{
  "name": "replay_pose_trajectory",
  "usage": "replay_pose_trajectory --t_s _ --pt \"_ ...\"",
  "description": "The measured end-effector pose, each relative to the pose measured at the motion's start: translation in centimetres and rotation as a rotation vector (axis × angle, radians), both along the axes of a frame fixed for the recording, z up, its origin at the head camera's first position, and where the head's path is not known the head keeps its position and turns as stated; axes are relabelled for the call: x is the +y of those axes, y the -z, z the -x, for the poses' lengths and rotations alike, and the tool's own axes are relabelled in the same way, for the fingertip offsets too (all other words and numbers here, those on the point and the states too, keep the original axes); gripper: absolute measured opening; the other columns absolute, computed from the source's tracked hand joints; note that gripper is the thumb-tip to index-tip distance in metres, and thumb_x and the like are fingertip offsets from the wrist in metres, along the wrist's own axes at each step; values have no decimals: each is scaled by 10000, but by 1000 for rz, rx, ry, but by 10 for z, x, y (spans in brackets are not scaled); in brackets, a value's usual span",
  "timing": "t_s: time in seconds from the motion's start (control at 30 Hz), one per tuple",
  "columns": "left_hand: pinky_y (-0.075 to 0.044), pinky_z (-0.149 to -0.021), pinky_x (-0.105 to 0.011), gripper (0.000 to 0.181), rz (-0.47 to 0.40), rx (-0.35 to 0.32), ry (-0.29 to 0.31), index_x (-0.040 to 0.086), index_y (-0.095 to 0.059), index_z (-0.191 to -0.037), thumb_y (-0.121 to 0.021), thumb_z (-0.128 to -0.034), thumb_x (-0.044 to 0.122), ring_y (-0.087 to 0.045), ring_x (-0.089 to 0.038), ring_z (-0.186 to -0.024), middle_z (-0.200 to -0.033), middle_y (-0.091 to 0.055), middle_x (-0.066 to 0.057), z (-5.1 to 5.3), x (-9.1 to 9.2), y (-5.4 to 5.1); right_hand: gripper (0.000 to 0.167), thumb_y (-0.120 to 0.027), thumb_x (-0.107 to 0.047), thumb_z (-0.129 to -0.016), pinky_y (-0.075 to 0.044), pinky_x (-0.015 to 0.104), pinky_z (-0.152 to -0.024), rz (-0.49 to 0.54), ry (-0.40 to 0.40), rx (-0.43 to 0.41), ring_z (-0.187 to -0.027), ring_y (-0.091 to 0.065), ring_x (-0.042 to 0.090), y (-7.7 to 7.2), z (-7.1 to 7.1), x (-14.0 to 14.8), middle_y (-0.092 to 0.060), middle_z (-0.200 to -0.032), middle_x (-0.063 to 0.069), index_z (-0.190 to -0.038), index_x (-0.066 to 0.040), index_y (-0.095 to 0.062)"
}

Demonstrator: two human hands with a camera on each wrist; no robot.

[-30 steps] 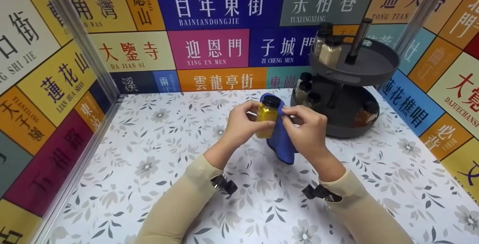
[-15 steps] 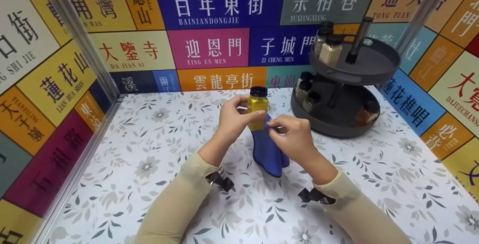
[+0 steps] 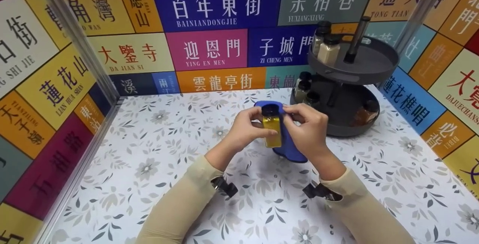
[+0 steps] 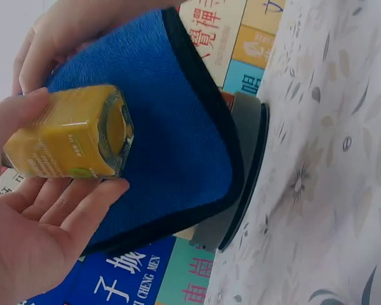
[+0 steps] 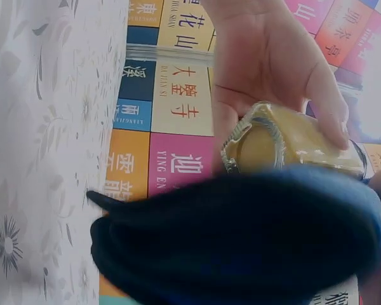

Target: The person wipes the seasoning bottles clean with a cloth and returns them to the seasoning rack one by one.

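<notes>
My left hand (image 3: 247, 127) grips a glass spice jar (image 3: 272, 130) of yellow powder with a black lid, thumb on one side and fingers on the other. The jar's clear base (image 4: 117, 130) faces the left wrist camera. Beside it, my right hand (image 3: 308, 126) pinches the upper edge of a blue cloth (image 3: 290, 145) with dark edging. The cloth hangs behind and to the right of the jar, above the table. In the right wrist view the cloth (image 5: 241, 235) covers part of the jar (image 5: 311, 140), and most of my right hand is out of sight.
To the right stands a dark two-tier round rack (image 3: 355, 126). Its upper tray (image 3: 374, 62) carries jars such as a pale one (image 3: 329, 51); several more stand below, including a reddish-brown jar (image 3: 366, 113). Sign-printed walls enclose the floral-patterned table (image 3: 149, 199).
Half a second ago the jar rose up and left, with the cloth lower against it. Now jar and hands are back right, the jar lower, and the cloth spreads behind its lid.
</notes>
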State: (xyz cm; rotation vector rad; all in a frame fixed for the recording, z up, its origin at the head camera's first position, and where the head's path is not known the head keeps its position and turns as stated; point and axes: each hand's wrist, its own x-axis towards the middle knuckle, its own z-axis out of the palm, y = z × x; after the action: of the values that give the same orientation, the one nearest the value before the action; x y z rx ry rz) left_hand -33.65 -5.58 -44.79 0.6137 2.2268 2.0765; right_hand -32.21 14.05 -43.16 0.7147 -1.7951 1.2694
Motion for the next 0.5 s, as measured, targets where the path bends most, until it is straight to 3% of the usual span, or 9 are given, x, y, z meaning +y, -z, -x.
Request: replay_pose_trajectory --t_s 0.17,0.33,0.4,0.5 --pt "-642 -921 -372 523 -65 5 -53 34 -687 -1262 -906 -789 81 -778 -253 -989 -1080 -717 -111 -1 -7 -6 218 -730 176 -819 -625 183 -748 -58 -30 -54 -820 -794 277 4 -1 -3 -799 -869 132 -889 -12 -814" --pt "-640 -939 -401 547 -222 -15 -87 0 -651 -1315 -859 -809 23 -778 -289 -1047 -1210 -712 -159 1 -14 -14 190 -726 149 -832 -632 203 -731 -119 -46 -122 -833 -795 196 5 -1 -2 -809 -884 115 -904 -2 -814" --pt "-639 -930 -384 577 -317 -21 -84 -4 -622 -1341 -828 -801 -9 -766 -260 -1035 -1209 -708 -138 0 -14 -15 183 -745 137 -834 -627 193 -707 -72 -40 -172 -823 -786 134 4 0 0 -810 -884 111 -914 -10 -818" --pt "-622 -926 -339 600 -452 8 -74 -11 -575 -1333 -790 -773 -41 -724 -207 -1029 -1167 -693 -89 -2 -10 -15 162 -760 130 -841 -614 188 -682 80 -54 -281 -790 -764 68 2 2 0 -804 -884 102 -929 3 -811"
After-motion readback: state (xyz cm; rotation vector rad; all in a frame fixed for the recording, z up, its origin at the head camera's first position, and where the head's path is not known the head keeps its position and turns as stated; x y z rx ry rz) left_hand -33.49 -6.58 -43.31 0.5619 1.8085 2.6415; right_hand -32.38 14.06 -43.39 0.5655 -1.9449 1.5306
